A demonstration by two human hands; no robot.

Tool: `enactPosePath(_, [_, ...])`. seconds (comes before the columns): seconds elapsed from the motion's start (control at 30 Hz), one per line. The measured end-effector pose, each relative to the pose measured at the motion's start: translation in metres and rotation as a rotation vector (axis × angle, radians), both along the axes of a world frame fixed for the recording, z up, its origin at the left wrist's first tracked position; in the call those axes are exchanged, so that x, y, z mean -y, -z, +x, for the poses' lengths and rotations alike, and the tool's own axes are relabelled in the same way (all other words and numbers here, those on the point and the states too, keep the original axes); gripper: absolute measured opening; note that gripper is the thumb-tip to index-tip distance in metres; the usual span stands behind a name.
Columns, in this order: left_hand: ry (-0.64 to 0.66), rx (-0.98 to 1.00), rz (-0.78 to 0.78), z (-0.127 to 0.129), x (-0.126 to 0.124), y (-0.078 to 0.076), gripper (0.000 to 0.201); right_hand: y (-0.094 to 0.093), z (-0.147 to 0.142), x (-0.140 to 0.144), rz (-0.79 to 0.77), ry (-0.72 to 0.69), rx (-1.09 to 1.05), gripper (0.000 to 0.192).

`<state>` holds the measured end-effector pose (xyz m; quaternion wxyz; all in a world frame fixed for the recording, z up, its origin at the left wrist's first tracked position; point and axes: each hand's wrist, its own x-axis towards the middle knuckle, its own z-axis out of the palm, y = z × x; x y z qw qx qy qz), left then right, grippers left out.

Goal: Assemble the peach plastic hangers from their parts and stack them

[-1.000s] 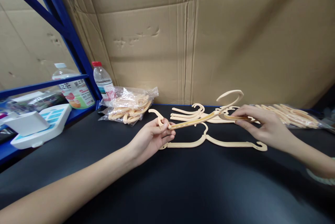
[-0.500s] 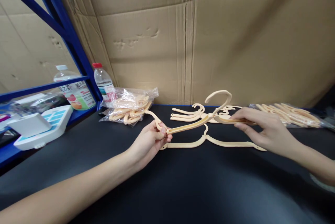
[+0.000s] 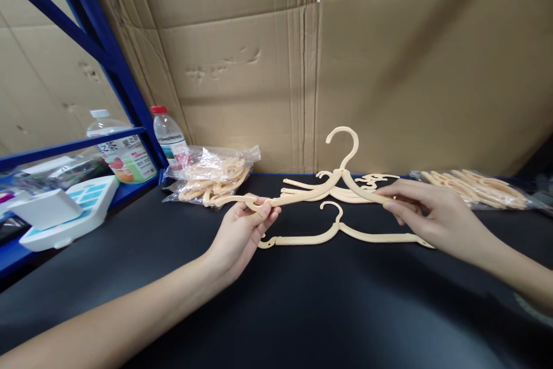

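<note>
A cream plastic clothes hanger (image 3: 322,189) is held above the black table, its hook pointing up. My left hand (image 3: 247,229) pinches its left end, where a curved end piece (image 3: 235,199) sticks out to the left past my fingers. Whether that piece is fully joined to the arm, I cannot tell. My right hand (image 3: 425,210) grips the right arm of the same hanger; its tip is hidden behind the fingers. Flat on the table below lies another cream hanger (image 3: 375,236), with small end pieces at both arms.
Behind the held hanger lie several hanger parts (image 3: 298,190) and small hooked pieces (image 3: 375,179). Plastic bags of parts sit at left (image 3: 211,176) and right (image 3: 479,187). Bottles (image 3: 168,133), a blue metal frame (image 3: 106,52) and a white-and-blue case (image 3: 73,213) stand left. Cardboard (image 3: 389,69) walls the back.
The held hanger has turned over, so its hook now stands upright and higher instead of leaning to the right. The end piece at my left hand has swung downward and out left.
</note>
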<state>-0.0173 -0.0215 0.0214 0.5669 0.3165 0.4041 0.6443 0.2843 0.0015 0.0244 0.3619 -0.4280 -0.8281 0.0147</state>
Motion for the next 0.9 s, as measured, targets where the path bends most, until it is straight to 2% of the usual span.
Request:
enactPosePath(0.1, [0.065, -0.039, -0.006, 0.002, 0.002, 0.005, 0.008, -0.002, 0.000, -0.002, -0.073, 0.003, -0.076, 0.028])
enactPosePath(0.2, [0.253, -0.300, 0.078, 0.008, 0.016, 0.011, 0.008, -0.006, 0.000, -0.002, -0.178, -0.047, -0.167, 0.030])
enactPosePath(0.27, [0.473, -0.663, 0.309, 0.013, 0.031, 0.009, 0.008, -0.009, -0.001, 0.000, -0.275, -0.094, -0.195, 0.029])
enactPosePath(0.3, [0.578, -0.851, 0.478, 0.016, 0.039, 0.006, 0.012, -0.011, -0.001, 0.001, -0.332, -0.117, -0.196, 0.028])
enactPosePath(0.33, [0.736, -1.012, 0.656, 0.019, 0.046, 0.002, 0.018, -0.013, 0.000, 0.002, -0.393, -0.140, -0.187, 0.027])
enactPosePath(0.37, [0.862, -1.130, 0.783, 0.021, 0.052, -0.002, 0.024, -0.014, 0.001, 0.003, -0.458, -0.165, -0.167, 0.026])
enactPosePath(0.4, [0.906, -1.227, 0.852, 0.022, 0.057, -0.006, 0.027, -0.015, 0.002, 0.003, -0.524, -0.191, -0.139, 0.025])
enactPosePath(0.47, [0.908, -1.362, 0.903, 0.023, 0.060, -0.012, 0.030, -0.018, 0.006, 0.004, -0.637, -0.228, -0.060, 0.022])
enactPosePath(0.53, [0.855, -1.416, 0.923, 0.023, 0.059, -0.012, 0.032, -0.019, 0.011, 0.004, -0.675, -0.242, 0.044, 0.017])
enactPosePath(0.67, [0.778, -1.445, 0.978, 0.021, 0.053, -0.004, 0.034, -0.019, 0.018, 0.004, -0.600, -0.231, 0.256, 0.008])
enactPosePath(0.9, [0.673, -1.636, 0.974, 0.019, 0.050, 0.006, 0.027, -0.012, 0.017, 0.005, -0.445, -0.198, 0.424, 0.008])
